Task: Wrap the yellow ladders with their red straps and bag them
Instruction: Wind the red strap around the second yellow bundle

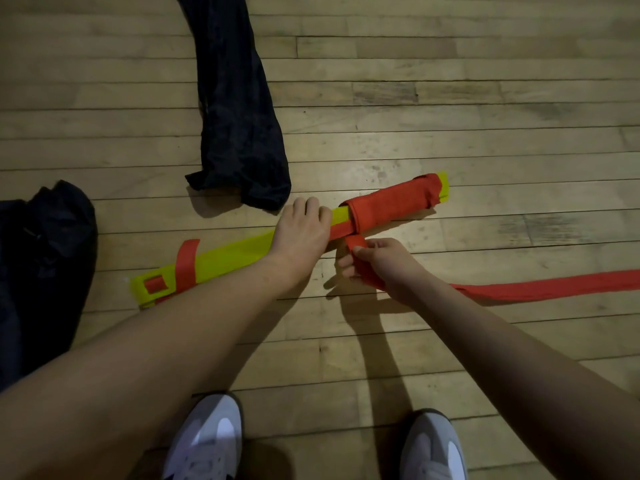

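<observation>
A stack of yellow ladder slats (228,254) lies slantwise on the wooden floor, from lower left to upper right. Red strap (391,202) is wound several times around its right part. My left hand (301,230) grips the bundle at its middle, fingers curled over the far edge. My right hand (374,261) pinches the red strap just below the bundle. The loose strap tail (554,287) runs off to the right across the floor. Another red strap loop (185,263) crosses the bundle's left end.
A long dark bag (239,116) lies on the floor beyond the bundle, its open end near my left hand. Another dark bag (41,265) sits at the left edge. My two white shoes (207,441) stand at the bottom.
</observation>
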Tool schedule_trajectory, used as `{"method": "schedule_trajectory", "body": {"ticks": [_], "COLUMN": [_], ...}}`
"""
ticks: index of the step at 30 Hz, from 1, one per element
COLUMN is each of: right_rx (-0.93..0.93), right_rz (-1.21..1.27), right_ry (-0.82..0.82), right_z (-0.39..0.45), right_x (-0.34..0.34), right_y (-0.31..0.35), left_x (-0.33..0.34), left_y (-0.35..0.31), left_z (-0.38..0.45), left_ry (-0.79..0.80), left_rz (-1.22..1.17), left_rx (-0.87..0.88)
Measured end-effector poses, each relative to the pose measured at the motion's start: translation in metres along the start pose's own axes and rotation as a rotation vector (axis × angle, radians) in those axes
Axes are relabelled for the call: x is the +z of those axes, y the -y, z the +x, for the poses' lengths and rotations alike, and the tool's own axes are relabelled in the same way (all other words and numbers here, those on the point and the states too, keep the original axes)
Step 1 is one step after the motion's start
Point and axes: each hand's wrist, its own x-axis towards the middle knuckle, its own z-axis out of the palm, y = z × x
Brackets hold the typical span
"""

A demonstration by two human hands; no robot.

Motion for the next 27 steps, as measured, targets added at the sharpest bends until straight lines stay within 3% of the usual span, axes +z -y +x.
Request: {"method": "schedule_trajectory", "body": {"ticks": [5, 12, 19, 27], "right_rx": [0.048, 0.163, 0.177, 0.094], "right_rz": [0.008, 0.051, 0.095, 0.067], "right_ry": [0.005, 0.093, 0.185, 0.131], "right_z": [-0.003, -0.021, -0.025, -0.020], "right_x": [-0.004, -0.015, -0.014, -0.006], "right_y": [-0.013, -0.018, -0.009, -0.002], "left_x": [0.012, -0.003, -0.015, -0.007], "left_y": [-0.017, -0.012, 0.016, 0.001], "left_z": [-0.031, -0.031, 0.001, -0.018], "left_ry": [-0.069, 0.256, 0.287, 0.289], "left_rz": [-0.131, -0.180, -0.203, -0.134], "left_rx": [0.082, -0.029, -0.151, -0.054]}}
